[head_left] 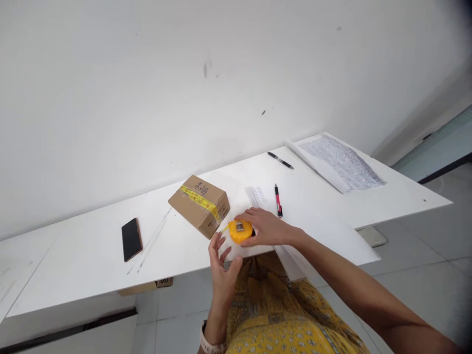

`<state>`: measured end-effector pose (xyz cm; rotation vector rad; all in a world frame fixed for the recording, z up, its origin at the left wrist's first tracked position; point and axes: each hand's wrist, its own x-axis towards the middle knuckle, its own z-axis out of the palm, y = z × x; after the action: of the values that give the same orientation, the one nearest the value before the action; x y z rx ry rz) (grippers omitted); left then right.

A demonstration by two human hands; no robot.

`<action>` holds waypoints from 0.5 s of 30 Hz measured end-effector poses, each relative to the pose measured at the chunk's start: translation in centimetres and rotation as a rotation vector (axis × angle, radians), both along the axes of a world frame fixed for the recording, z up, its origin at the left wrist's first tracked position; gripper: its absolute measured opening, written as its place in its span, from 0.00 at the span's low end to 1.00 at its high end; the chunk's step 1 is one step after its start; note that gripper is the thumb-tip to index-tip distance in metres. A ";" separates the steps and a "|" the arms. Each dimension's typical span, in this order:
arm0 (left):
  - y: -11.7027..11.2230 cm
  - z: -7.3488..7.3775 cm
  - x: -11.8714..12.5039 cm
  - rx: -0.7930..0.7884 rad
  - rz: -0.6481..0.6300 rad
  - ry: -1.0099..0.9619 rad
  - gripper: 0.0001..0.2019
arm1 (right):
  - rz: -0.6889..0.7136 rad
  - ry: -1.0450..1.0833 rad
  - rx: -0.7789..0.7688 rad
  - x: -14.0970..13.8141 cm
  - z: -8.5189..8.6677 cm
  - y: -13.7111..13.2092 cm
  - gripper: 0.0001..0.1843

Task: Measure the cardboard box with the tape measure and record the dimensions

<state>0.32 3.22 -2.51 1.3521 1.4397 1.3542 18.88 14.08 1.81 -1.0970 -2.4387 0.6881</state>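
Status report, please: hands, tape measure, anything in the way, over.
Right hand gripping yellow tape measure. Left hand near its blade, grip unclear. Cardboard box just beyond left hand; red-and-black pen past right hand, apparently not blocking.

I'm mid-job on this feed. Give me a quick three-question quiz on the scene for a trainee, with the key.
1. Which hand grips the yellow tape measure?
2. True or false: the phone lies apart from the cardboard box.
3. What colour is the strip of tape across the top of the box? A: green. B: yellow. C: blue.

Key:
1. The right hand.
2. True.
3. B.
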 end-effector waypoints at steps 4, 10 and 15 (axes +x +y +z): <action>0.3 2.9 0.1 -0.060 -0.217 -0.243 0.45 | 0.137 0.120 -0.019 -0.4 3.5 -2.4 0.32; -0.4 5.2 -0.8 -0.114 -0.080 -0.392 0.33 | 0.177 0.323 0.001 -2.7 5.5 -2.3 0.25; -1.6 5.3 -1.2 -0.131 0.120 -0.926 0.22 | -0.111 0.459 0.104 -4.0 5.0 2.2 0.27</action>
<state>-0.92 1.67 2.77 0.4173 0.9349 1.6126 14.87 16.25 6.77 -0.9076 -1.9856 0.6822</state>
